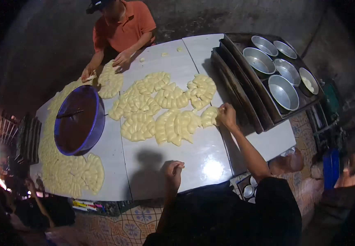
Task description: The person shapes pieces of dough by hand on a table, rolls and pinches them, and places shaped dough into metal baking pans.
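Note:
My right hand (227, 115) pinches the edge of a small pale dough piece (208, 118) at the right end of several fan-shaped, ridged dough pieces (173, 123) laid on the white table (202, 156). My left hand (174, 172) is over the table near the front edge, below the dough, with its fingers curled and nothing visible in them.
A purple basin of brown liquid (77, 123) sits left amid more dough (71, 172). Stacked dark trays carrying round metal pans (282, 98) stand right. A co-worker in orange (124, 28) handles dough across the table. Another person (38, 209) is at lower left.

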Motion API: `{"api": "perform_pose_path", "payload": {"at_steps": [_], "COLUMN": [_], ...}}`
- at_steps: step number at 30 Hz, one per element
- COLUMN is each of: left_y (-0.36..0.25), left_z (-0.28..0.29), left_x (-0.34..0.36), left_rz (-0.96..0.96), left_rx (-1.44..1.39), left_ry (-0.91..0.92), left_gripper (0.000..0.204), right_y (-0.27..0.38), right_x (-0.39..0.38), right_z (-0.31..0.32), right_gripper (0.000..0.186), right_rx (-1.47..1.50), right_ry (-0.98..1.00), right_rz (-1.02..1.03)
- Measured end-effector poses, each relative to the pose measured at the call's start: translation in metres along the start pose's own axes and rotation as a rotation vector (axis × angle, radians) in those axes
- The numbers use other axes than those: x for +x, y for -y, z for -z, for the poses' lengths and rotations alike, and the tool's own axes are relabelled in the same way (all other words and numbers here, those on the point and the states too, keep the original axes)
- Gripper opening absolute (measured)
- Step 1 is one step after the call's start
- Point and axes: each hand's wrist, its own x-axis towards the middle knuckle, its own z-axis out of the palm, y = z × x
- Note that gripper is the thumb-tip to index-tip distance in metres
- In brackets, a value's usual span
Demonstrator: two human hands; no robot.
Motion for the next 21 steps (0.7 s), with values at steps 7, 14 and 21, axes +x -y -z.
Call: {"api": "perform_pose_path", "payload": {"at_steps": [7,14,21], "left_y": [-0.020,-0.075,-0.072], "left_z": [0.029,-0.020,0.007], "left_x": [0.046,0.098,0.056], "left_rz": [-0.213,-0.553,0.075], "left_rx": [0.066,0.216,0.249], "left_ry": [0.333,0.588,0.959], "left_gripper": [0.023,0.099,0.029], "right_y": [0.108,0.207,0.191], "right_x": [-0.099,-0.175,-0.187], "right_z": [0.061,0.094,0.101], "right_gripper": [0.008,0.008,0.015], "right_rx": [0.319,0.709,1.114], "right_ry": [-0.402,-0.299,-0.308], "right_rz": [0.300,0.332,0.186]}}
